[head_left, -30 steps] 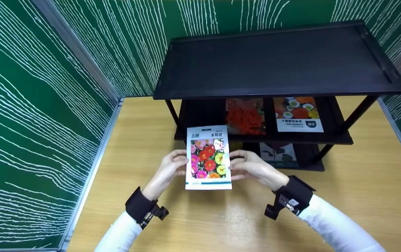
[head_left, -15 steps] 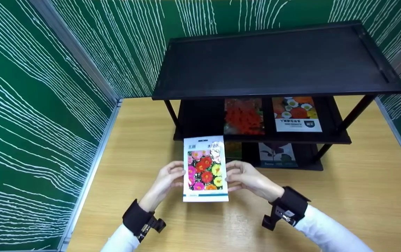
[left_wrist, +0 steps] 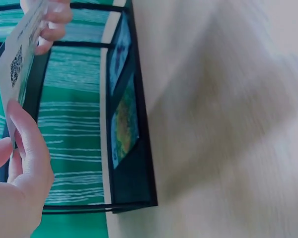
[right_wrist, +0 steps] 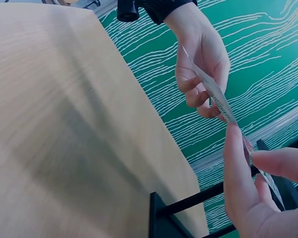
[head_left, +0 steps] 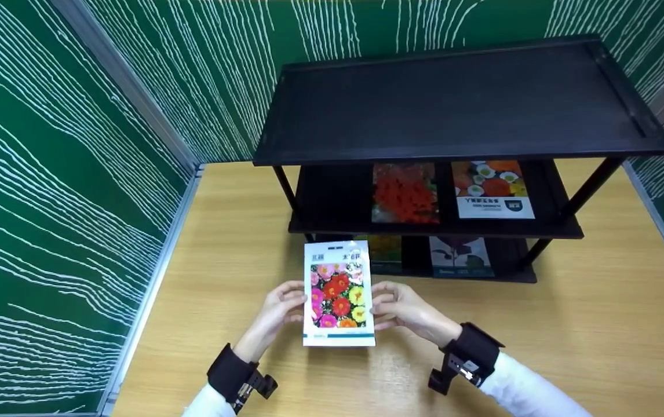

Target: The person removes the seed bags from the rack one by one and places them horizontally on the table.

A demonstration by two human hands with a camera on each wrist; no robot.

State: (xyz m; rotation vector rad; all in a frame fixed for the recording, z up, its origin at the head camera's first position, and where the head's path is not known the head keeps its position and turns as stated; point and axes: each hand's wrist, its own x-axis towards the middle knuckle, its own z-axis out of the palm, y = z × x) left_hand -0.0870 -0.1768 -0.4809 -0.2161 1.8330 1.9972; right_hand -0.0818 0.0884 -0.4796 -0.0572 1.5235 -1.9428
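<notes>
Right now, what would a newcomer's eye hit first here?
First, the bright flower packet, pinched at its side edges by the left hand and right hand, in front of the shelf's left end. Next, the black three-tier shelf behind it, with a red-flowered packet on its middle tier. Then the green walls with wavy white lines, left and behind.

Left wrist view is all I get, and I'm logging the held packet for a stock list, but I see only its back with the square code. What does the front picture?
Observer: In the head view, the front of the held packet pictures red, pink, yellow and orange flowers.
Operator: Noted. I can't make out what lies on the middle shelf. Anything there?
Observer: Yes, two more packets lie there: a mostly red one and, to its right, one with white and orange flowers.
</notes>
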